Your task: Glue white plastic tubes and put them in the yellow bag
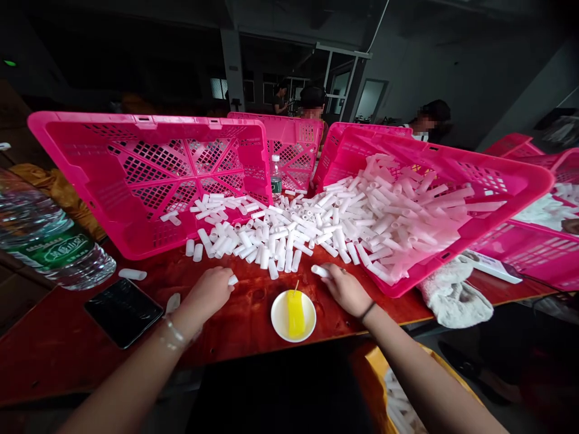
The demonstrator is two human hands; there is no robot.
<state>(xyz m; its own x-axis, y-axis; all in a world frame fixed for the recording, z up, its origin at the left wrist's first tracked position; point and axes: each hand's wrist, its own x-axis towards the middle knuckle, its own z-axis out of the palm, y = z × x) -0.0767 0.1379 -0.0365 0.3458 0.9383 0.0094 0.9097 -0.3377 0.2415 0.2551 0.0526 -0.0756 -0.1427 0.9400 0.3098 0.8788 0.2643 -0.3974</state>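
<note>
My left hand (208, 295) is closed around a short white plastic tube, whose end (232, 280) pokes out past the fingers. On the other side, my right hand (347, 290) pinches another white plastic tube (320, 271) between thumb and fingers. Between the hands stands a small white dish (277, 322) holding a yellow block (296, 314) with a thin stick at its top. Beyond them a loose heap of white tubes (289, 235) spreads over the red-brown table (253, 337).
A tipped pink crate (149, 123) is at the left; another pink crate (488, 169) spills tubes at the right. A large water bottle (58, 247), black phone (123, 312), single tube (132, 274) and grey cloth (456, 295) lie around. A small bottle (275, 178) stands behind. People sit beyond.
</note>
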